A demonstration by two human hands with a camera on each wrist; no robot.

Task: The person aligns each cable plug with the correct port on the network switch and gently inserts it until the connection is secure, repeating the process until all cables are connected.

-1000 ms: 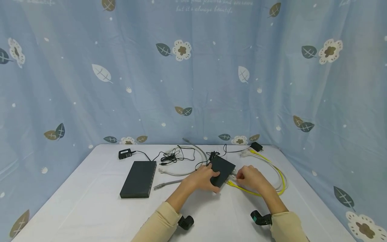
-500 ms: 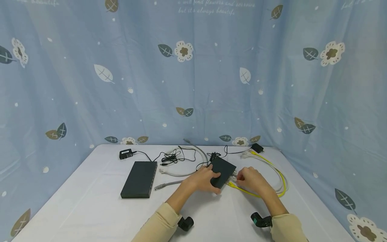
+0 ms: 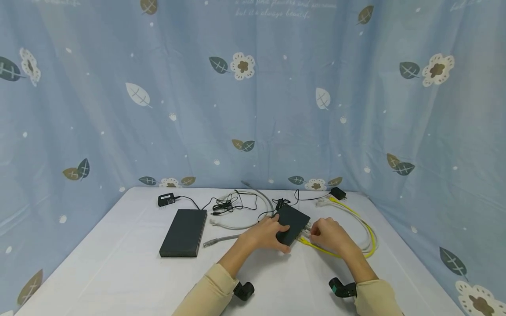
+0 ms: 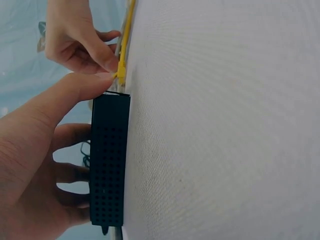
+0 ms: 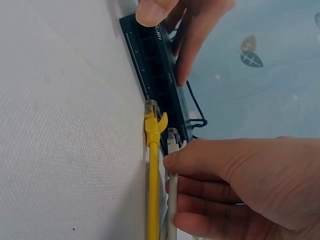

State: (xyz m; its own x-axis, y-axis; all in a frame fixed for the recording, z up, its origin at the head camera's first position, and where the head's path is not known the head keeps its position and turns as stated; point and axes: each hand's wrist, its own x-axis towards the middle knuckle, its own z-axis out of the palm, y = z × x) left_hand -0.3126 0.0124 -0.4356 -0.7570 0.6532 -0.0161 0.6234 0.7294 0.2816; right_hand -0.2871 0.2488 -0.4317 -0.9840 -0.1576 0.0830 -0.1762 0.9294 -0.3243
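Observation:
In the head view my left hand (image 3: pixel 266 235) grips a small black network switch (image 3: pixel 291 219), thumb at its near end and fingers over the top. Numbered ports show on the switch's front in the right wrist view. My right hand (image 3: pixel 328 232) pinches a pale network cable (image 5: pixel 173 175) just behind its clear plug (image 5: pixel 173 135), which points at the switch and sits right at the port side. Beside it, a yellow network cable (image 5: pixel 154 185) lies with its plug (image 5: pixel 151 110) at the ports too. The left wrist view shows the switch's vented side (image 4: pixel 110 160).
A larger black switch (image 3: pixel 183 232) lies on the left of the white table (image 3: pixel 118 272). Behind are a black power adapter (image 3: pixel 166 199) with a bundled cord (image 3: pixel 225 204) and another adapter (image 3: pixel 337 193). Grey cables (image 3: pixel 221 240) lie between the switches. A patterned curtain (image 3: pixel 253 109) closes off the back.

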